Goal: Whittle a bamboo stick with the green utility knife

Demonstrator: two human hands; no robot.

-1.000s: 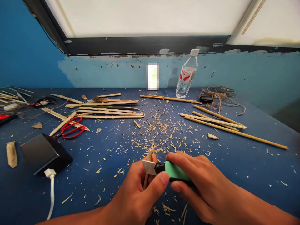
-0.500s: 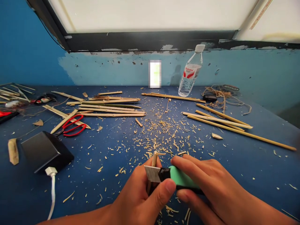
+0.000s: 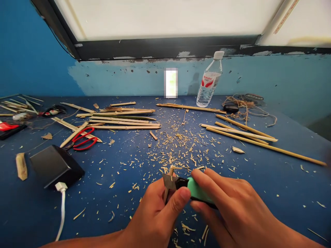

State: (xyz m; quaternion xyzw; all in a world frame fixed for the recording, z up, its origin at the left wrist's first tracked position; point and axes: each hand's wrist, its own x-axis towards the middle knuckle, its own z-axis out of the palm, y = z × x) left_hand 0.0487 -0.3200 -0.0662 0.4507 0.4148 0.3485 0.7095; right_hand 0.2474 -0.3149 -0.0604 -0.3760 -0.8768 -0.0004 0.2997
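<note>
— Head view: how are the hands set?

— Left hand (image 3: 157, 213) is curled shut around a thin bamboo stick (image 3: 168, 179), upright, thumb pressing on the green utility knife (image 3: 192, 189). Right hand (image 3: 230, 206) is clamped on the knife handle, fingers over the top.

— Where's the blade?

— Against the stick's upper end, low centre above the blue table (image 3: 258, 172), shavings (image 3: 181, 141) just beyond.
</note>
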